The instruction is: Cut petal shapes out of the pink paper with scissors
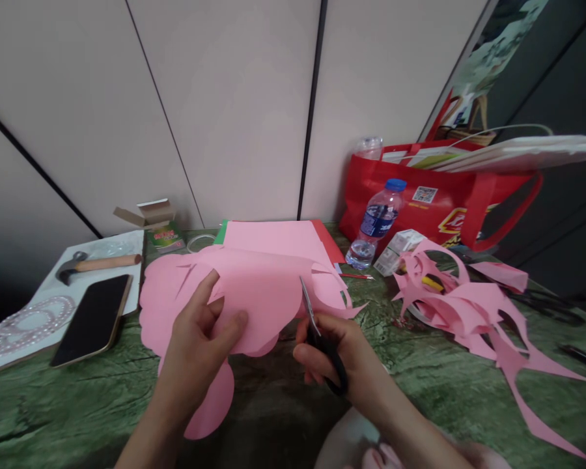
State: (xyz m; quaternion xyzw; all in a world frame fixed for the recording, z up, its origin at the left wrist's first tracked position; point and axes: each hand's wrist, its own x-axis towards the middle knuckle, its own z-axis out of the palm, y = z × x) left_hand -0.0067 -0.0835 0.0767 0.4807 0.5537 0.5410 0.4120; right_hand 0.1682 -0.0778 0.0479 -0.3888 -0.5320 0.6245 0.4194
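My left hand (202,342) pinches a folded pink paper shape (254,293) with scalloped, petal-like edges, thumb on top, and holds it above the green table (78,404). My right hand (339,358) grips black-handled scissors (317,332). Their blades point up and into the paper's right edge, where thin pink strips hang.
Pink offcuts (469,312) lie at the right. A water bottle (377,225), a small box (400,251) and a red bag (444,202) stand behind. Flat pink, red and green sheets (278,234) lie at the back. A phone (94,318), hammer (97,264) and beads (27,322) lie at the left.
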